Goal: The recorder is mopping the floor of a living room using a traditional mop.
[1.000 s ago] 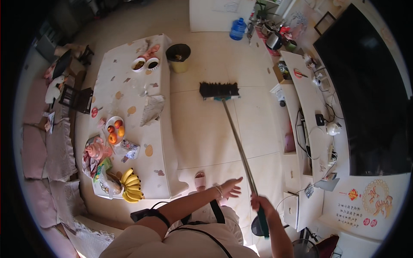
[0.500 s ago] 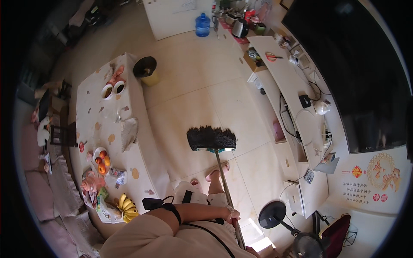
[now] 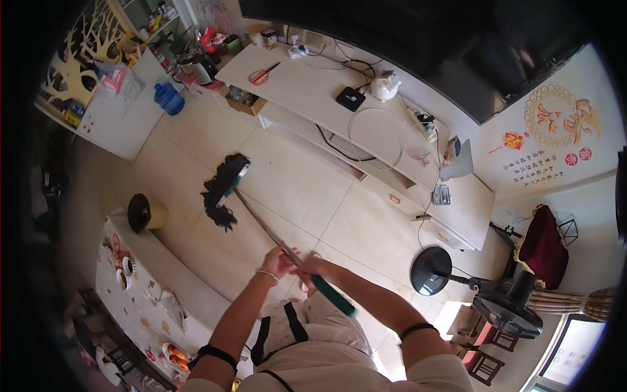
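A mop (image 3: 264, 225) with a shaggy black head (image 3: 223, 186) slants across the tiled floor, its head to the far left and its green handle end (image 3: 333, 296) close to my body. My left hand (image 3: 278, 262), with a bracelet at the wrist, is around the metal pole, some of its fingers showing loosely. Just behind it, above the green grip, my right hand (image 3: 315, 266) is wrapped around the same pole. Both forearms reach forward from the lower edge.
Along the right runs a low white TV cabinet (image 3: 287, 85) with cables and a teapot on top. A black fan (image 3: 509, 307) stands at the right. A cloth-covered table (image 3: 147, 287) and a waste bin (image 3: 147, 212) are at the left; a blue water jug (image 3: 170, 98) sits farther off.
My view has turned to the right. The mop's head has swung to the left and its pole now slants. Both hands now show on the pole; earlier my left hand alone showed clearly.
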A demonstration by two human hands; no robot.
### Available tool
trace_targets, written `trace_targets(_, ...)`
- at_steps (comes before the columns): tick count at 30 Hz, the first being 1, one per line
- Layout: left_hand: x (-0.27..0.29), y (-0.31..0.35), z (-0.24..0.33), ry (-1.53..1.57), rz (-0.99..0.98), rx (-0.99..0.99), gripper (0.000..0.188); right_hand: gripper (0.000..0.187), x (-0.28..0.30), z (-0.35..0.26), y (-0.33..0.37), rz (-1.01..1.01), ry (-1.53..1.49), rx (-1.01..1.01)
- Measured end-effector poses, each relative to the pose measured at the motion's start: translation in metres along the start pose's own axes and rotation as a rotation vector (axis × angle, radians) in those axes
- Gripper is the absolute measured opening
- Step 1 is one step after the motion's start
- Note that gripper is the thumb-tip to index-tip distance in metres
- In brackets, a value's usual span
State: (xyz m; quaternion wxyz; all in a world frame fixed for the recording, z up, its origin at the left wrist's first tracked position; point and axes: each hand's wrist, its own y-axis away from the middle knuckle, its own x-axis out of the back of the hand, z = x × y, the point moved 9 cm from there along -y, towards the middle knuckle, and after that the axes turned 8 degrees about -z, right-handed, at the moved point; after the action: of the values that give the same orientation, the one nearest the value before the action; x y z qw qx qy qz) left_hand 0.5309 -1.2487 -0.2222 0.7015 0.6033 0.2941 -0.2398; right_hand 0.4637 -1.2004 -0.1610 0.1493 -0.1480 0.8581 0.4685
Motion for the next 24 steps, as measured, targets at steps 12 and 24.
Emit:
trace_targets(12,-0.026,-0.016,-0.092,-0.047,-0.155,0.335,0.022,0.035,0.006,0.099,0.156,0.006,-0.036,-0.121)
trace_targets(24,-0.076,0.03,-0.306,-0.42,-0.184,1.051,0.027,0.03,-0.1,0.242,0.299,0.337,-0.379,-0.488)
